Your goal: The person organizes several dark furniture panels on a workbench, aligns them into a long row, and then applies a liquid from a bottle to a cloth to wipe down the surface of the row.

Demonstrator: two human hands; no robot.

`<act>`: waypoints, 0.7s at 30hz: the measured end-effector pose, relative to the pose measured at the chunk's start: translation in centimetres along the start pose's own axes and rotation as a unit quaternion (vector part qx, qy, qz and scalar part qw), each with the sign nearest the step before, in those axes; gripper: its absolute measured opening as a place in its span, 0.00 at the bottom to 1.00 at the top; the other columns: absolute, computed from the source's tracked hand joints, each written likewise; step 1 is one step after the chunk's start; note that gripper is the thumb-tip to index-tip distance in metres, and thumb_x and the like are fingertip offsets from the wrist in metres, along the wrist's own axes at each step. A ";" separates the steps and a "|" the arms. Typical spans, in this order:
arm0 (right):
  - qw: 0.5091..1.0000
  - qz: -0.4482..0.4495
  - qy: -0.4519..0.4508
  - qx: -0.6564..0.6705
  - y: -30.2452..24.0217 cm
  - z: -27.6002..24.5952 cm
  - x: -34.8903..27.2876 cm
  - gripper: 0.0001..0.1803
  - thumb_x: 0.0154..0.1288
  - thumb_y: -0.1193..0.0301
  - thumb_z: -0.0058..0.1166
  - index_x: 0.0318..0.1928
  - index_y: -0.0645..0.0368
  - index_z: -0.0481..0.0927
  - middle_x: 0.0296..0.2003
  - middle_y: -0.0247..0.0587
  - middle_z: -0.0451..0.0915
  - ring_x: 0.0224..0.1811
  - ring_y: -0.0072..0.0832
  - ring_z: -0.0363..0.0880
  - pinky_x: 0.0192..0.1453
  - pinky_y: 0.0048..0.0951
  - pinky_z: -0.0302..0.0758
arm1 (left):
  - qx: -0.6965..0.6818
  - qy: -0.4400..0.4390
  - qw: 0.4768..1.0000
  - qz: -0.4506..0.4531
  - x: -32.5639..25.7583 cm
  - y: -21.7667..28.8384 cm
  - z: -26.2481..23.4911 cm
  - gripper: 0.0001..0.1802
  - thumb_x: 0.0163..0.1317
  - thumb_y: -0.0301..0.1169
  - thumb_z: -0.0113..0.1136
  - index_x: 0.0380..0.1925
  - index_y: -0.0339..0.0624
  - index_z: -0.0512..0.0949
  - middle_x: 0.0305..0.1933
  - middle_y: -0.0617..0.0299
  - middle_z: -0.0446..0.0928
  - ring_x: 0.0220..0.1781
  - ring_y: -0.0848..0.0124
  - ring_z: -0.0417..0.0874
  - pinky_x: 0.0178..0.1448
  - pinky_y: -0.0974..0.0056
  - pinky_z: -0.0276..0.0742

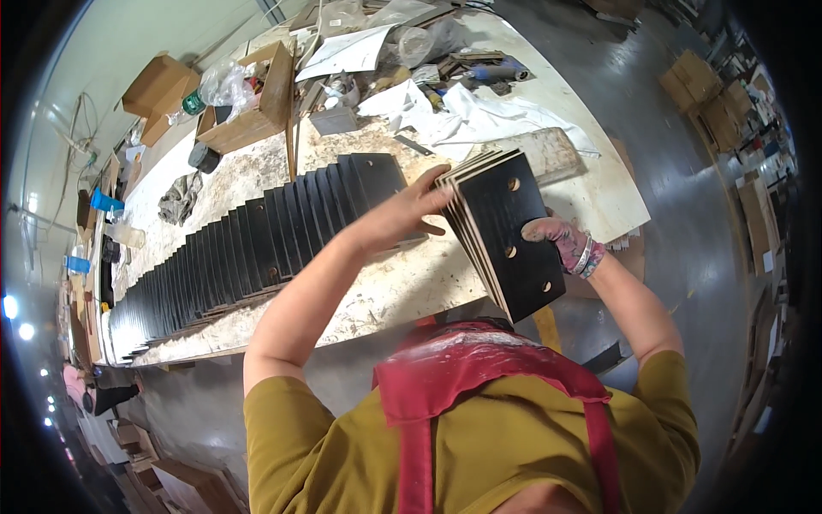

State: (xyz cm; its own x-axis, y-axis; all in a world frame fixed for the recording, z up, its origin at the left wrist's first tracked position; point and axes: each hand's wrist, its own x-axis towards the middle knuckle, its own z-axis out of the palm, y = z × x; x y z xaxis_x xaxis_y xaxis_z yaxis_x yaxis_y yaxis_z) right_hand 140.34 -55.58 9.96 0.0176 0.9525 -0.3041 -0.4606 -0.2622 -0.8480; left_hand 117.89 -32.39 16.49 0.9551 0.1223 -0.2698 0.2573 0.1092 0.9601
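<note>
My right hand [555, 237] grips a stack of black rectangular boards [505, 231] with round holes, held on edge above the worktable's near side. My left hand [409, 210] rests its fingers on the top left edge of that stack, on its thin wooden edges. Behind the left hand a long row of overlapping black boards [257, 244] lies fanned across the worktable [411, 283], running off to the left.
An open cardboard box [253, 103] with plastic bags stands at the table's back left. White cloths and papers [445, 107], tools and a wooden block [548, 150] clutter the back. Stacked cartons [711, 103] line the grey floor at right.
</note>
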 end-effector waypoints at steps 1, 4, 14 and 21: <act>0.997 -0.009 -0.031 -0.068 -1.5 1.2 0.3 0.14 0.62 0.69 0.55 0.43 0.66 0.82 0.44 0.41 0.82 0.48 0.28 0.81 0.60 0.28 0.73 | -0.030 0.038 0.999 -0.010 -0.8 -0.8 0.4 0.52 0.61 0.57 0.58 0.73 0.43 0.42 0.72 0.44 0.52 0.68 0.53 0.64 0.63 0.54 0.73; 0.988 0.083 -0.068 -0.114 -3.9 4.7 2.9 0.31 0.55 0.73 0.62 0.60 0.67 0.68 0.46 0.42 0.80 0.47 0.22 0.78 0.54 0.28 0.75 | -0.087 0.065 0.994 -0.019 -3.7 -4.3 0.8 0.54 0.57 0.46 0.66 0.73 0.41 0.41 0.71 0.45 0.55 0.67 0.55 0.64 0.64 0.56 0.71; 0.621 -0.019 -0.391 -0.680 -9.1 11.7 11.9 0.59 0.39 0.49 0.69 0.68 0.64 0.55 0.56 0.57 0.68 0.56 0.51 0.72 0.60 0.37 0.70 | -0.173 0.318 0.931 0.039 -10.8 -10.1 11.0 0.53 0.49 0.20 0.69 0.69 0.42 0.44 0.66 0.48 0.59 0.67 0.57 0.67 0.67 0.57 0.70; 0.295 -0.282 -0.538 -0.738 -9.9 9.2 18.7 0.52 0.30 0.65 0.64 0.63 0.63 0.62 0.44 0.50 0.70 0.49 0.44 0.71 0.53 0.44 0.71 | 0.081 0.428 0.898 -0.070 -4.0 -11.7 13.9 0.42 0.53 0.28 0.70 0.62 0.32 0.55 0.51 0.44 0.74 0.50 0.61 0.79 0.52 0.62 0.77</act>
State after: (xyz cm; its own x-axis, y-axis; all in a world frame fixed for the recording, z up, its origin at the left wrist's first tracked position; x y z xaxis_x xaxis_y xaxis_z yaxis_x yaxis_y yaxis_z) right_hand 137.04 -33.79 16.65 -0.9353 0.1991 -0.2926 0.2478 0.9587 -0.1395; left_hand 113.10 -47.90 7.32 0.4670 0.8390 -0.2794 0.4497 0.0468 0.8920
